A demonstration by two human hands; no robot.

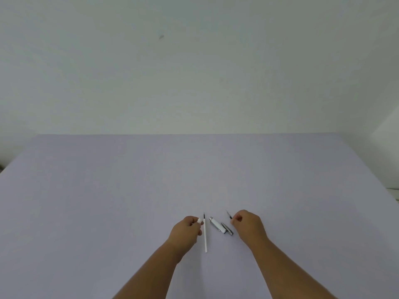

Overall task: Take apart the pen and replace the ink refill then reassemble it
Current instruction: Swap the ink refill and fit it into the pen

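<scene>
A pale lavender table [129, 201] fills the lower half of the view, running back to a plain off-white wall [194, 61]. Two bare forearms reach in from the near edge toward the middle of the table, where the parts of a taken-apart pen lie close together.

The left hand [185, 230] is curled, its fingertips pinched around a small white pen piece [200, 220] at its far right side; too little of the piece shows to tell which part it is. The right hand [248, 225] is also curled into a loose fist, holding a thin refill [228, 215] whose dark tip and fine point stick out from the fingers toward the far left. The rest of that refill is hidden inside the hand.

Between the two hands, a long white ink refill [205, 236] lies on the table just right of the left hand, running near to far with its dark pointed tip at the far end. Just right of it rests the upper pen barrel [220, 226], white with a silver metal clip and silver ends, lying at a slant from far left to near right. Its near end lies close to the right hand; whether they touch is unclear.
</scene>
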